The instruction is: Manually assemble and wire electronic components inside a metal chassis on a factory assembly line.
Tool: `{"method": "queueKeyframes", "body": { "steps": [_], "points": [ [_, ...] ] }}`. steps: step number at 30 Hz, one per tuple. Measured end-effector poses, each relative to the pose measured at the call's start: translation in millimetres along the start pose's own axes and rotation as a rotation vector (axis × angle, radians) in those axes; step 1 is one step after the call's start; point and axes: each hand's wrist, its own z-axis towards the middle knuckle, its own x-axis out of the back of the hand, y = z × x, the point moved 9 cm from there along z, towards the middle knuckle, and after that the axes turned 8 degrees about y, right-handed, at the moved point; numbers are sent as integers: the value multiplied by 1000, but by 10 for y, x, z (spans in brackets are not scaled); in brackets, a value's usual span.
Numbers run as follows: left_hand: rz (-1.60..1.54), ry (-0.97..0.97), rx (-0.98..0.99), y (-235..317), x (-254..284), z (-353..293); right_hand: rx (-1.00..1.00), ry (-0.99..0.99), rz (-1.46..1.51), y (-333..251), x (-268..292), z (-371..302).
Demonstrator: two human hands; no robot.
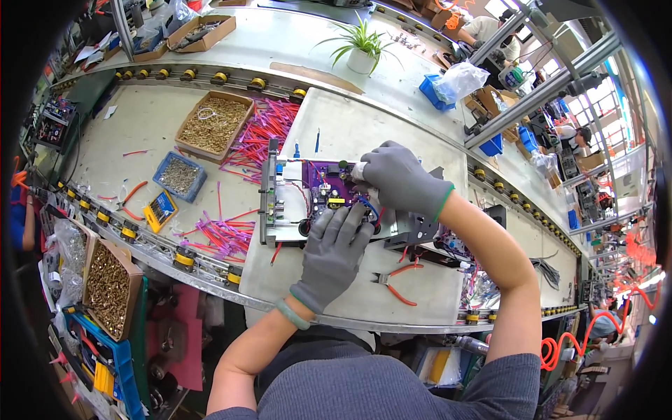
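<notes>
A purple circuit board [322, 178] sits in an open metal chassis [287, 199] on a pale board. Both of my hands wear grey gloves. My left hand [334, 245] rests over the board's near edge, its fingers stretched out and slightly apart. Above the board's right side, my right hand [400, 178] is closed, fingers bent together near a small white bit at their tips; what they hold is hidden. Wires and a black bracket [414, 227] lie at the chassis's right end. Red-handled cutters [399, 281] lie nearer me, right of my left hand.
Left of the chassis are red and purple wires [269, 129], a box of brass parts [215, 120], a blue tray of small screws [180, 173] and a yellow case [160, 211]. Roller rails [183, 259] edge the table. A potted plant [360, 59] stands on the far bench.
</notes>
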Motion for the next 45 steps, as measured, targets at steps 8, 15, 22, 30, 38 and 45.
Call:
{"method": "queueKeyframes", "body": {
  "steps": [8,15,22,30,38,45],
  "points": [
    [4,37,9,-77,-13,-40,29,-1,-32,-87,-62,94],
    [-9,20,-5,3,39,34,30,-99,-4,-126,-58,175],
    [-254,-42,-61,-45,457,104,-355,715,649,684,759,-911],
    [-216,-158,-164,-182,248,1022,-1182,731,62,1442,7,-3802],
    [-243,-793,262,-718,-363,984,-1351,771,1269,1135,-663,-3497],
    [-41,-914,363,-1093,-502,1176,-1343,758,1148,1012,-691,-3120]
  ]
}}
